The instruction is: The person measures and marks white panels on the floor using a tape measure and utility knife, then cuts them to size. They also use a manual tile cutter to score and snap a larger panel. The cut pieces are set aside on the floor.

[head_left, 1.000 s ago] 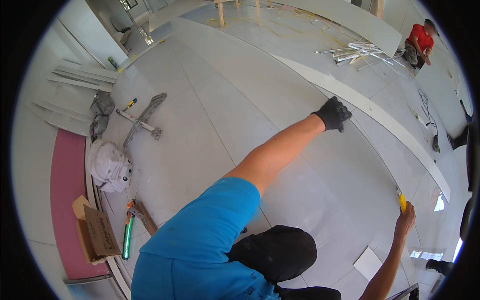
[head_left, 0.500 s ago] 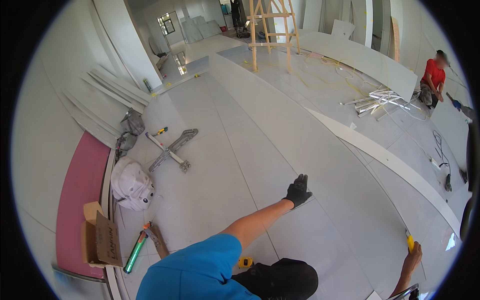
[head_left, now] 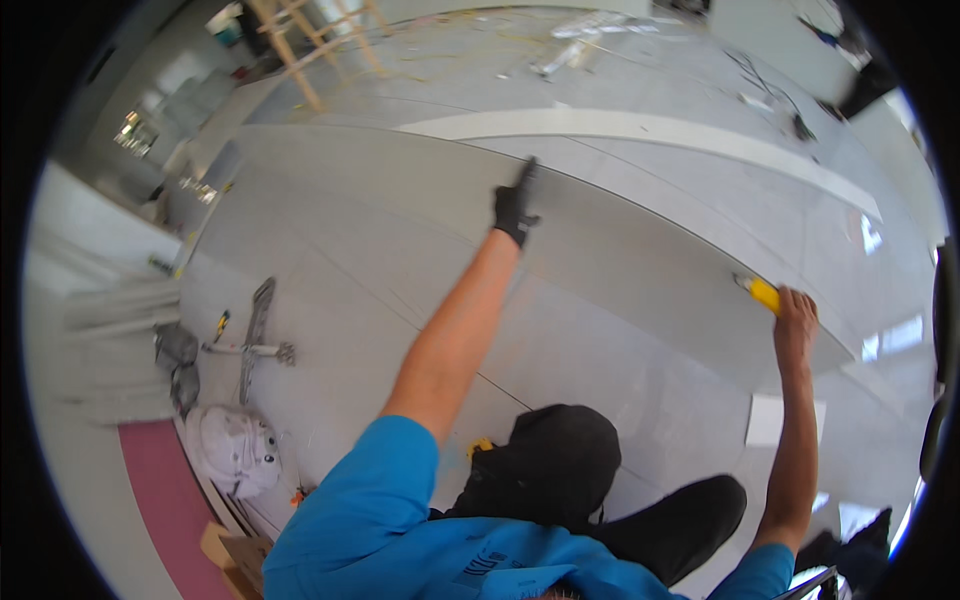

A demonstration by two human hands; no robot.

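A long grey panel [head_left: 620, 270] lies across the floor in front of me. My left hand [head_left: 515, 207], in a black glove, reaches over it to the far edge. Its fingers are stretched out with the thumb apart, and nothing shows in them. Closed around a yellow utility knife [head_left: 764, 294], my bare right hand [head_left: 797, 312] is at the panel's right part. The knife's tip points left, close to the far edge; whether the blade touches the panel I cannot tell.
Beyond the panel lies a long white strip [head_left: 640, 127]. A wooden stepladder [head_left: 300, 45] stands at the far left. Nearer on the left are a grey metal stand [head_left: 252, 348], a whitish backpack [head_left: 230, 450] and a cardboard box [head_left: 235, 560]. A yellow tape measure [head_left: 480, 446] is beside my knee.
The view has turned right. My left hand has moved forward from the panel's near edge to its far edge. My right hand still holds the knife, now further into view.
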